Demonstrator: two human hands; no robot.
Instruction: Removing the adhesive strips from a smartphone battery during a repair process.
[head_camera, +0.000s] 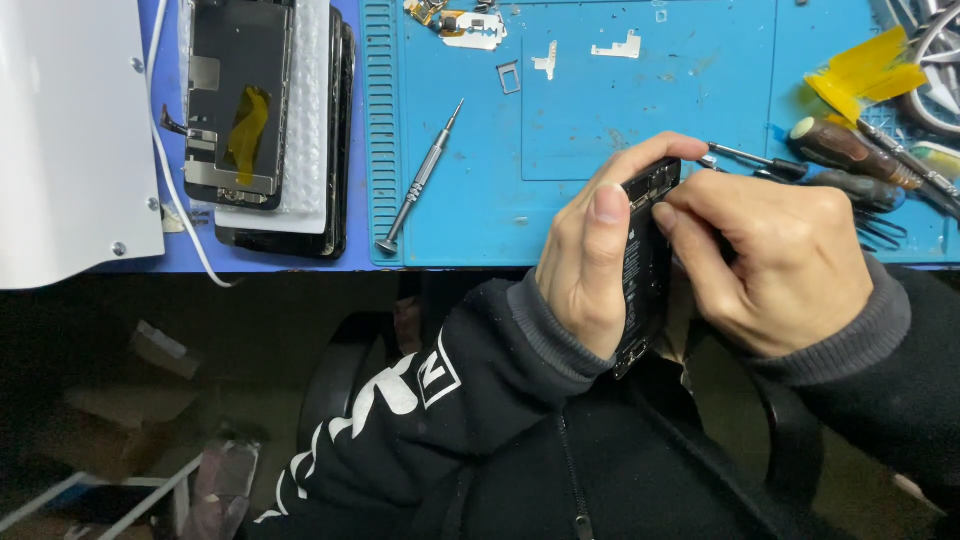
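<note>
The blue work mat (480, 215) spreads out beyond both hands, and a white sheet-metal housing (70, 140) sits far off past the left hand. Nearer, also to the left of the left hand, a stack of phone screens (262, 120) lies face down with a yellow tab on the top one. Both dark sleeves come up from below, at the near edge of the mat.

The opened phone body (645, 265) is held on edge between the two hands, just off the near edge of the mat, its inner side with the black battery turned toward the right hand. The left hand (590, 265) is wrapped around its back and side, thumb laid along the edge. The right hand (775, 265) is closed over the other side, index fingertip pressing at the top corner; whether it pinches a tool I cannot tell.

A silver screwdriver (418, 182) lies on the mat left of the left hand. More dark-handled drivers (850, 150) lie just beyond the right hand, with yellow tape above them. Small metal brackets (545, 62) and a card tray rest further out.

Judging the risk: the phone hangs over the lap, not the mat, so a slip of the grip would drop it to the floor, and hard pressure near the battery could dent it
</note>
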